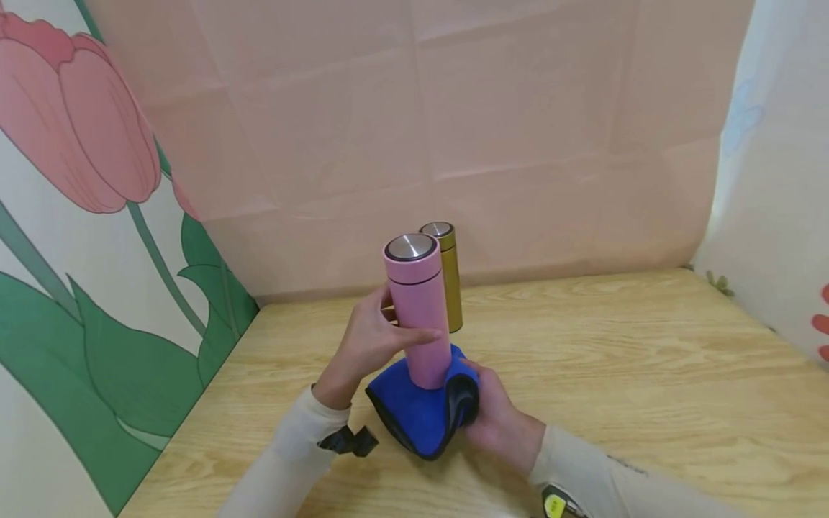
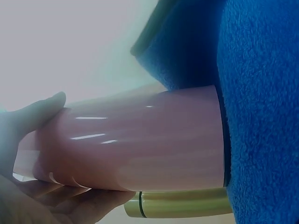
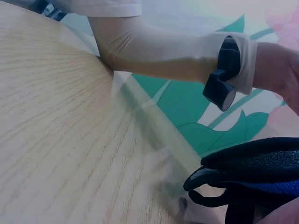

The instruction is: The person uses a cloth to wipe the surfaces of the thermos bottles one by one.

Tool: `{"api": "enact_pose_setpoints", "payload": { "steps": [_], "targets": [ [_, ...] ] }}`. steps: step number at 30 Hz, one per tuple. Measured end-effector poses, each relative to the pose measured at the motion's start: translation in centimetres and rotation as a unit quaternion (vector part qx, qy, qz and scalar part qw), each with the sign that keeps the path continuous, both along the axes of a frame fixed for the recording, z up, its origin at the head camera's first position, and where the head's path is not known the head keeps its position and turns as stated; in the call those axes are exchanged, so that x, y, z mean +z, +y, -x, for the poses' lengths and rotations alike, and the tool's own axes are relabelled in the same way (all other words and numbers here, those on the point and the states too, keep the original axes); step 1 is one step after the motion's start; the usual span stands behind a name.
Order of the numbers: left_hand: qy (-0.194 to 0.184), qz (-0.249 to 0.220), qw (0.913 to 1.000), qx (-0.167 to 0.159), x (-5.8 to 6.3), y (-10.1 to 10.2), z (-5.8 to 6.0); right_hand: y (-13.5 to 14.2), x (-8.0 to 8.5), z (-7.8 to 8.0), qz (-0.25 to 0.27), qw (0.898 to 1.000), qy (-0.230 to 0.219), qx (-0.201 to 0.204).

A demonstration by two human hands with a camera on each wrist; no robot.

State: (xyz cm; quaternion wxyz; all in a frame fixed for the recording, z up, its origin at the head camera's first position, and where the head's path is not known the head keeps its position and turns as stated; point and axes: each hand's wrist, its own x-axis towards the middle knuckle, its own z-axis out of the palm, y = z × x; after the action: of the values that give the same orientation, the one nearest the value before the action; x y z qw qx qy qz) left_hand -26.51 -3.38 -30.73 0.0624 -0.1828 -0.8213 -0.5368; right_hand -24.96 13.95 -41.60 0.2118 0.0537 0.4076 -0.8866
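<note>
A pink thermos bottle [image 1: 419,309] with a silver-topped lid stands nearly upright, its base against a blue cloth with black edging [image 1: 414,410]. My left hand [image 1: 373,332] grips the bottle's middle, thumb across the front and fingers round the far side. In the left wrist view, the bottle [image 2: 140,140] meets the fuzzy blue cloth [image 2: 261,112]. My right hand [image 1: 495,417] holds the cloth's right side, partly folded up beside the bottle; its fingers are mostly hidden behind the cloth. In the right wrist view, folded black-edged layers of the cloth [image 3: 252,163] show.
Behind the pink bottle stands a gold thermos bottle [image 1: 451,280], partly covered by it. The wood-grain table [image 1: 615,345] runs back to a pinkish sheet [image 1: 453,129]. A tulip-printed panel [image 1: 78,252] borders the left side, and a pale panel [image 1: 784,180] the right.
</note>
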Motion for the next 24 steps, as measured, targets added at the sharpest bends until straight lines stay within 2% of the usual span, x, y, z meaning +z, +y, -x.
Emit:
{"api": "enact_pose_setpoints", "payload": {
  "steps": [4, 10, 13, 17, 20, 24],
  "targets": [
    [-0.008, -0.008, 0.9998, 0.014, 0.0, -0.3, 0.4, 0.1, -0.1, 0.2, 0.004, 1.0, -0.001, -0.016],
    [-0.03, -0.038, 0.9965, 0.068, -0.6, -1.5, 2.0, 1.3, -0.4, 0.4, 0.012, 0.999, -0.024, -0.031],
    [-0.044, -0.056, 0.9937, 0.087, -1.3, -2.5, 3.5, 1.8, -0.6, 0.5, -0.002, 0.999, -0.034, -0.04],
    [-0.043, -0.046, 0.9914, 0.114, -2.0, -3.5, 6.0, 2.2, -0.9, 0.7, -0.008, 0.998, -0.04, -0.049],
    [-0.038, -0.037, 0.9893, 0.136, -2.6, -3.9, 7.9, 2.4, -1.0, 0.8, -0.005, 0.998, -0.04, -0.044],
    [-0.039, -0.048, 0.9852, 0.16, -4.0, -4.2, 10.1, 2.6, -1.1, 0.6, -0.003, 0.999, -0.036, -0.034]
  ]
}}
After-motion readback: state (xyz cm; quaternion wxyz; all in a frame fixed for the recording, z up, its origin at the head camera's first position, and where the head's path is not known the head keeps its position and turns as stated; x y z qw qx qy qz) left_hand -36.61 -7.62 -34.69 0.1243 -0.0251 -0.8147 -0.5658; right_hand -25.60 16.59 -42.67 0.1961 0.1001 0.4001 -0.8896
